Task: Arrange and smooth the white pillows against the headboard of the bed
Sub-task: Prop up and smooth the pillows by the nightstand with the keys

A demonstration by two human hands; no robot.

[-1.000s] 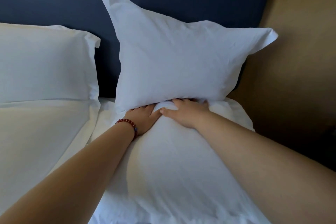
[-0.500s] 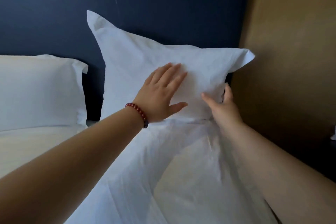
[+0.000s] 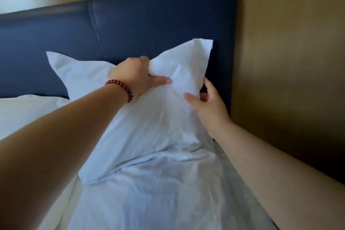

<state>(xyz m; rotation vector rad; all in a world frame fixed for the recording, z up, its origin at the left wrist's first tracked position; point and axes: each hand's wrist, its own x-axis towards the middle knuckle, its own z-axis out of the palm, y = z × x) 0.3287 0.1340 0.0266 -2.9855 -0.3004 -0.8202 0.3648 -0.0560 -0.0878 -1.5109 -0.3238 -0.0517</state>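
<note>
The white pillow (image 3: 149, 127) stands tilted against the blue headboard (image 3: 149, 24). The left hand (image 3: 134, 76) grabs a bunch of its top, curled tight. The right hand (image 3: 209, 106) pinches its right side.

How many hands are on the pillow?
2. The left hand, wearing a red bead bracelet, grips the pillow at its top edge. The right hand holds its right side, near the headboard.
</note>
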